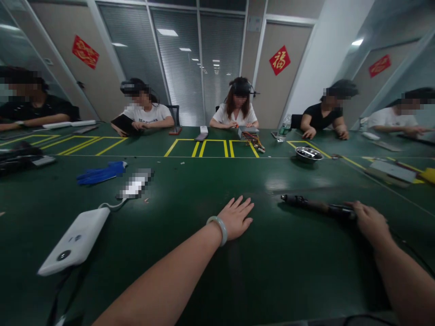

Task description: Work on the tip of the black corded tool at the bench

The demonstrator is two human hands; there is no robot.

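My left hand (235, 218) lies flat on the green table (204, 271), palm down with its fingers spread, and a pale bangle (220, 230) circles its wrist. Nothing is held in it. To the right, my right hand (372, 224) is closed around the back end of a black electric screwdriver (316, 207). The screwdriver lies low along the table, its tip pointing left toward the space beyond my left hand. Part of the grip is hidden by my fingers. A dark cord runs behind the right hand.
On the left lie a white power bank (76, 240), cabled to a phone (136, 184), and a blue glove (102, 173). A metal bowl (308, 154) and a plastic bottle (284, 129) stand farther back. Several people sit across the table; one handles a metal box (248, 131) with coloured wires.
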